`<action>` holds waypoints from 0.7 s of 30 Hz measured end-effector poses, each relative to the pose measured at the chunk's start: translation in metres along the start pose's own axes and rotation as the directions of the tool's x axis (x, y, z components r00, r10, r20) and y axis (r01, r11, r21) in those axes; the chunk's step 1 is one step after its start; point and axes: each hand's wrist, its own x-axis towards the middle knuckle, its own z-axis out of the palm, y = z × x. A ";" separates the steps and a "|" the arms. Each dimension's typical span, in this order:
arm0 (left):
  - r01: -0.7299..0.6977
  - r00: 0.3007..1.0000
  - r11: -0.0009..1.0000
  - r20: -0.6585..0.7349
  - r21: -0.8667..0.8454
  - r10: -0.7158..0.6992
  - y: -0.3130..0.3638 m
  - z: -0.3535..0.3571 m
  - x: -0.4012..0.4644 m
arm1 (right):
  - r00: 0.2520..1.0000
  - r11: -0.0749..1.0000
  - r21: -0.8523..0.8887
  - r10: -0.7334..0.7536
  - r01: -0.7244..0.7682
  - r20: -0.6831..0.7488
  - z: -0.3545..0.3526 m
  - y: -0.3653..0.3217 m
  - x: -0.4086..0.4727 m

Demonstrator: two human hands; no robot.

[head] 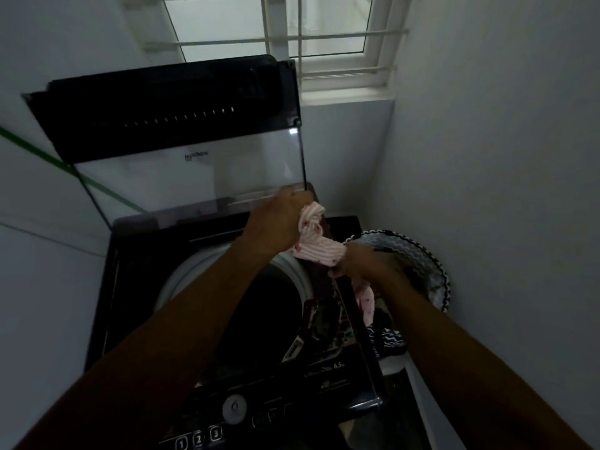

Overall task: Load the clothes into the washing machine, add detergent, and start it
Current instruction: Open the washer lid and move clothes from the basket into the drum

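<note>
Now both hands — left hand (279, 222), right hand (360, 264) — on pink garment (316, 245)

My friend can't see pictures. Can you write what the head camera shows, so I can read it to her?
Two hands hold a pink-and-white striped cloth over an open top-loading washing machine: the left hand grips its top, the right hand its lower end. The lid stands up, and a zigzag-patterned laundry basket sits to the machine's right, under a window.
</note>
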 end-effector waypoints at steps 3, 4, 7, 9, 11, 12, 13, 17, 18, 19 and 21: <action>0.130 0.986 0.991 0.108 0.015 -0.130 -0.022 0.009 -0.017 | 0.977 0.992 -0.056 -0.119 0.110 -0.179 -0.015 -0.023 -0.002; 0.171 0.975 0.985 0.142 0.002 -0.170 -0.026 0.009 -0.022 | 0.968 0.985 -0.040 -0.173 0.169 -0.184 -0.018 -0.031 -0.002; 0.253 0.945 0.967 0.221 -0.024 -0.242 -0.035 0.005 -0.037 | 0.934 0.949 0.022 -0.304 0.313 -0.187 -0.016 -0.056 -0.003; 0.304 0.931 0.952 0.225 -0.041 -0.288 -0.046 0.003 -0.049 | 0.923 0.936 0.046 -0.335 0.350 -0.188 -0.007 -0.071 0.000; 0.334 0.928 0.939 0.202 -0.075 -0.314 -0.061 0.000 -0.059 | 0.916 0.924 0.067 -0.360 0.376 -0.175 0.001 -0.087 0.001; 0.338 0.925 0.936 0.219 -0.100 -0.311 -0.067 -0.003 -0.064 | 0.912 0.916 0.081 -0.376 0.393 -0.165 0.004 -0.096 -0.001; 0.338 0.920 0.931 0.258 -0.138 -0.296 -0.074 -0.007 -0.070 | 0.903 0.903 0.104 -0.399 0.417 -0.161 0.009 -0.106 0.000; 0.389 0.903 0.887 0.295 -0.249 -0.313 -0.093 -0.022 -0.093 | 0.884 0.855 0.226 -0.441 0.466 -0.156 0.030 -0.141 -0.003; 0.412 0.900 0.878 0.262 -0.245 -0.349 -0.097 -0.024 -0.100 | 0.881 0.841 0.264 -0.451 0.473 -0.143 0.037 -0.150 -0.004; 0.437 0.894 0.868 0.222 -0.236 -0.389 -0.102 -0.026 -0.106 | 0.876 0.820 0.309 -0.465 0.482 -0.133 0.046 -0.158 -0.001; 0.485 0.874 0.848 0.151 -0.214 -0.462 -0.112 -0.028 -0.117 | 0.873 0.774 0.415 -0.472 0.479 -0.127 0.063 -0.171 0.000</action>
